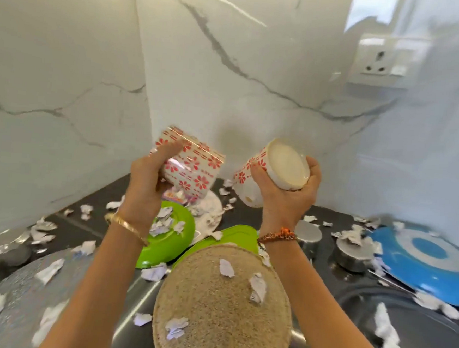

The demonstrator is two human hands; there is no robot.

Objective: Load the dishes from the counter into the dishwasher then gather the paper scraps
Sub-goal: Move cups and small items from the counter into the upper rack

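Floral cups (193,170) and (266,173), each grasped by left hand (144,178) and right hand (289,194), held above the scrap-littered bench (247,216) near the corner walls.

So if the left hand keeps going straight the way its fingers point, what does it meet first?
Probably the marble wall in the corner. The left hand, gripping a flowered cup, points up and away; nothing else shows between, though depth is unclear.
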